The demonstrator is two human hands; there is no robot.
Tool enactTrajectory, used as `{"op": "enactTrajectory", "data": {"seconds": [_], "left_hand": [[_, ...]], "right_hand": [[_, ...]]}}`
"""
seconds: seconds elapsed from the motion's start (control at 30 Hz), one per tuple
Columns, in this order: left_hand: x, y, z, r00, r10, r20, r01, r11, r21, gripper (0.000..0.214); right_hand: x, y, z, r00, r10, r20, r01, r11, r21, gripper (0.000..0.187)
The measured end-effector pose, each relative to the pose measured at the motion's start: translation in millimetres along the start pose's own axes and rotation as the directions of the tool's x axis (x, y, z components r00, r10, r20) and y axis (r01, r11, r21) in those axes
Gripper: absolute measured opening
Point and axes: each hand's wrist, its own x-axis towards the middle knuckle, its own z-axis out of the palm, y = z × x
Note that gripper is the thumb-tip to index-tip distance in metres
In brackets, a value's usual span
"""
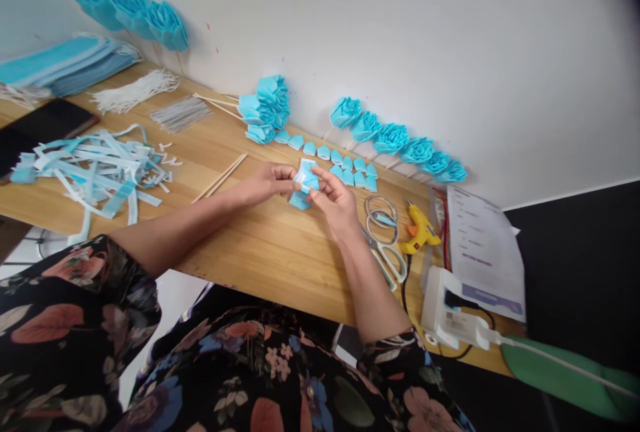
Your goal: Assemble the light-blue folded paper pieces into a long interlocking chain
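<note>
Between my two hands is a small folded piece of light-blue and white mask fabric [309, 177]. My left hand [274, 182] pinches its left edge with thumb and fingers. On the other side, my right hand [337, 200] grips it, thumb below and fingers at the top. Just beyond lie two rows of folded blue petals [323, 153] on the wooden table [260, 232]. A loose blue piece [300, 201] shows under the held one; whether it is joined to it I cannot tell.
Blue fabric flowers on sticks lean on the wall [393, 139], with a bundle [265, 109] lying nearer. To the right are scissors [387, 259], a yellow glue gun [420, 229] and a power strip [450, 315]. Cut strips [95, 169], a phone [43, 129] and masks [70, 62] lie left.
</note>
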Motion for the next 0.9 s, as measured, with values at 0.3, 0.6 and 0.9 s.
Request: {"op": "enactTrajectory", "data": {"seconds": [0.3,0.6,0.9], "left_hand": [[-0.7,4.0,2.0,0.996,0.016,-0.087,-0.019,0.999,-0.033,0.03],[-0.8,1.8,6.2,0.913,0.197,-0.358,-0.16,0.978,0.131,0.024],[-9.9,-0.3,17.2,0.915,0.338,-0.223,-0.196,0.852,0.486,0.014]], "right_hand": [[1.7,0.4,-9.5,0.999,0.033,0.011,-0.034,0.993,0.114,0.041],[3.3,4.4,-3.1,0.991,-0.037,-0.128,0.044,0.998,0.05,0.04],[-1.3,10.5,5.7,0.966,-0.162,-0.2,0.148,0.986,-0.084,0.035]]}}
